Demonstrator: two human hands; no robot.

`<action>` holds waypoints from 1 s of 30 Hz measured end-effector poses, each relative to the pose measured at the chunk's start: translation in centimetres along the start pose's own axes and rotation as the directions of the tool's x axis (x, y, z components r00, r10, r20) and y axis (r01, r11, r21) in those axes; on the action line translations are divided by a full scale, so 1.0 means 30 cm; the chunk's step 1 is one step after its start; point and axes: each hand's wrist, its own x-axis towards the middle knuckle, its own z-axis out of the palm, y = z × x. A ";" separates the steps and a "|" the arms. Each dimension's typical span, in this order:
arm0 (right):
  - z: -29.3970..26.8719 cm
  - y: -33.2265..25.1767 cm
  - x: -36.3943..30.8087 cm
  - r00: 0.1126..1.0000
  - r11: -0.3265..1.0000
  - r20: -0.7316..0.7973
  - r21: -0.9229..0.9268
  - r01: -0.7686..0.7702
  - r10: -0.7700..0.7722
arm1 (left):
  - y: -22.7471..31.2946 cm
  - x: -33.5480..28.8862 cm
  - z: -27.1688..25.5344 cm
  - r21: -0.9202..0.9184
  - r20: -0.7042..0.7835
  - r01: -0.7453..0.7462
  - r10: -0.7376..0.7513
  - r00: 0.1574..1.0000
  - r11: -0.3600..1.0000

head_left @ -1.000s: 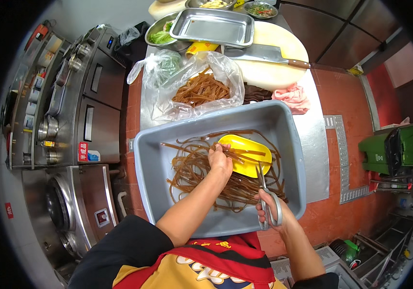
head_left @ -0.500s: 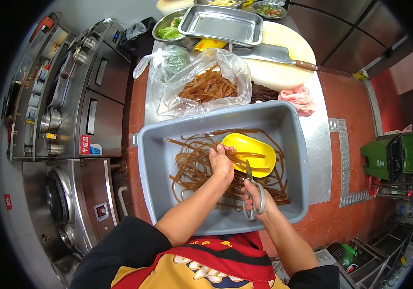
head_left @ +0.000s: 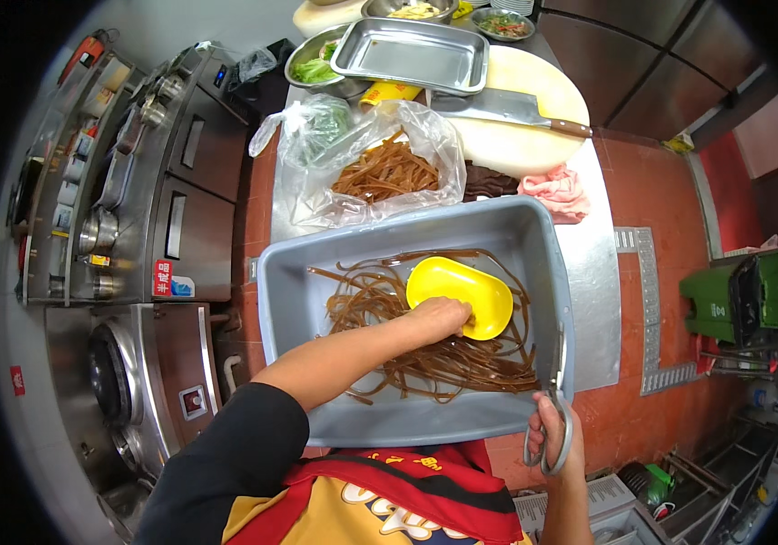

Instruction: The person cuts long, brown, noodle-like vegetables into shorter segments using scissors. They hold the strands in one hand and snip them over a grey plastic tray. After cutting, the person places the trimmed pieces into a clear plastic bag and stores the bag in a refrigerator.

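Yellow oval dish (head_left: pixel 448 277) sits inside the grey tub (head_left: pixel 287 313), right of centre, on the brown strips (head_left: pixel 443 368). From where I stand, its long axis runs slantwise, far-left end to near-right end. Left hand (head_left: pixel 442 320) is the nearer one: it comes in from the near left and is at the dish's near edge, fingers bent over into it; can't tell if they pinch anything. Right hand (head_left: pixel 552 429) is well apart, off to the near right by the tub's corner, closed around the handles of the scissors (head_left: pixel 562 445). Blades point away from the person, along the tub's right wall, clear of the dish. Tub is on the metal tabletop (head_left: pixel 600 300).
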 end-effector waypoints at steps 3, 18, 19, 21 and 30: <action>-0.029 0.004 0.001 1.000 1.000 -0.003 -0.001 0.011 -0.011 | -0.036 0.013 0.034 0.070 0.004 -0.077 0.076 0.997 0.995; -0.349 0.023 0.639 0.657 0.408 -0.239 -0.906 0.114 -0.715 | 0.007 -0.111 -0.858 -0.029 -0.558 -0.041 0.018 0.830 0.999; -0.281 -0.043 0.614 0.788 0.461 -0.283 -0.887 0.001 -0.547 | -0.030 -0.093 -0.913 0.052 -0.555 0.042 -0.006 0.832 0.998; -0.258 -0.034 0.661 0.787 0.396 -0.172 -0.913 0.098 -0.593 | -0.189 -0.032 -0.927 0.220 -0.485 0.125 -0.002 0.874 0.968; -0.132 -0.166 0.533 0.427 0.028 0.100 -0.959 0.284 -0.899 | -0.190 -0.012 -0.698 0.382 -0.661 0.098 0.198 0.724 0.919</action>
